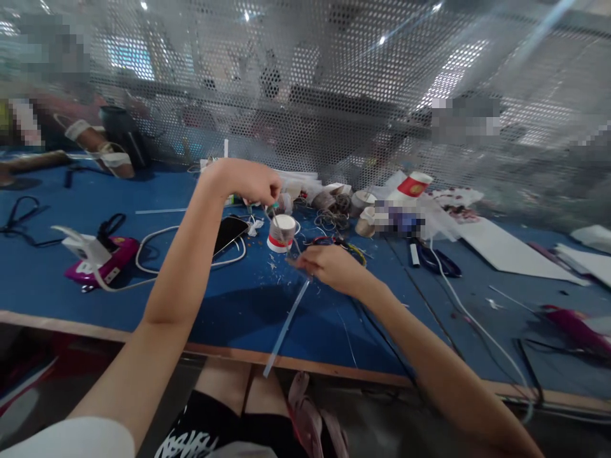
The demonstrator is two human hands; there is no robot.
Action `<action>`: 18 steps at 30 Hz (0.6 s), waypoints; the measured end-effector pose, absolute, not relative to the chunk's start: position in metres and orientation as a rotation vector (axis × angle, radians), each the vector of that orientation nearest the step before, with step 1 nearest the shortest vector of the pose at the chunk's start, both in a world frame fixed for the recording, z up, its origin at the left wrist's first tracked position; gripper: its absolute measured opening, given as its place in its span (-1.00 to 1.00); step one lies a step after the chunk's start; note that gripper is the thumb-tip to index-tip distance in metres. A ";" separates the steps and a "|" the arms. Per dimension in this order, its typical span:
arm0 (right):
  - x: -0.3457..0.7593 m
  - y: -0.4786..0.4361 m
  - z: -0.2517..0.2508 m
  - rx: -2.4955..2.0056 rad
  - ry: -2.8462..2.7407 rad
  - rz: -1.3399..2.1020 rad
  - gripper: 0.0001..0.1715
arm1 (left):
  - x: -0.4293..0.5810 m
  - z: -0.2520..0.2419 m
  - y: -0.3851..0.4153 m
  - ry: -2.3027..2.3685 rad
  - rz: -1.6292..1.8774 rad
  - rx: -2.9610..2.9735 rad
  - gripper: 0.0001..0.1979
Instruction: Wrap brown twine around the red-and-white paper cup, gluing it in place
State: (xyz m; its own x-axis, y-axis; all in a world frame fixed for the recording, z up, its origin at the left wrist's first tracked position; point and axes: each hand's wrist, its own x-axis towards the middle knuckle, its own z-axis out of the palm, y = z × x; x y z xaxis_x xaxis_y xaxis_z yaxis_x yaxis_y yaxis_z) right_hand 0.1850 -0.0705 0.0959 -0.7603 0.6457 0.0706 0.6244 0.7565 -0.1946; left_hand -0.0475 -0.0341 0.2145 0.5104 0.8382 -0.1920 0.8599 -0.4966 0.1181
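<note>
An upturned white paper cup point(281, 243) with a red band stands on the blue table, greyish around its upper wall. Above and behind it is my left hand point(255, 181), its fingers closed. A small greenish thing point(273, 207) shows at those fingertips, too small to name. Just right of the cup's base, my right hand point(326, 264) is closed in a pinch, palm down. Something thin and blurred runs from its fingertips toward the cup; its kind is unclear. A clear flat strip point(287, 327) lies in front, reaching past the table edge.
A phone point(230, 234) with a white cable and a purple power strip point(102, 259) lie to the left. Behind the cup are thread spools point(363, 202), tangled wire and another paper cup point(414, 185). Blue-handled scissors point(442, 261) lie right. A perforated metal screen point(305, 95) closes the back.
</note>
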 end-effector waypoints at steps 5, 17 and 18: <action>0.164 -0.107 0.092 -1.098 -2.947 -0.038 -0.43 | -0.058 0.212 -0.026 1.675 -0.055 2.491 -0.77; 0.187 -0.095 0.072 -0.817 -2.147 -0.081 -0.66 | -0.055 0.220 -0.050 1.687 0.067 2.489 -0.77; 0.181 -0.093 0.073 -0.887 -2.096 0.134 -0.71 | -0.048 0.218 -0.050 1.559 0.075 2.550 -0.77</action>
